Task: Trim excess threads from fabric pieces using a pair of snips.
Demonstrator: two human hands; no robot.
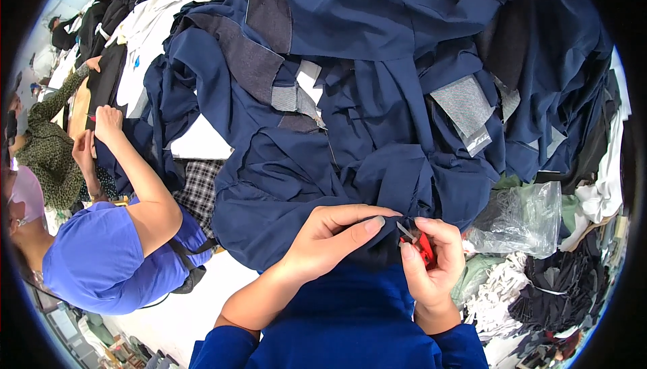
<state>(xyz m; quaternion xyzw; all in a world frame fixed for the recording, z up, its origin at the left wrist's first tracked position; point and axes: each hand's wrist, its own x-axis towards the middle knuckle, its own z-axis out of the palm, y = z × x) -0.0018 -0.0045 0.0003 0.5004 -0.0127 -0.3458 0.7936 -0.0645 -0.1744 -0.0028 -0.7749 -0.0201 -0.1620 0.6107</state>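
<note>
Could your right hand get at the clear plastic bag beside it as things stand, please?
Probably not freely: the right hand holds red thread snips against the navy fabric. The clear plastic bag lies close, uncovered, to its right.

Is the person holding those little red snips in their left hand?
No, the red snips sit in the right hand; the left hand pinches the navy fabric.

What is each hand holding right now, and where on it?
The left hand pinches a fold of the navy garment at its near edge. The right hand grips small red-handled thread snips by the handle, blades toward that fold.
</note>
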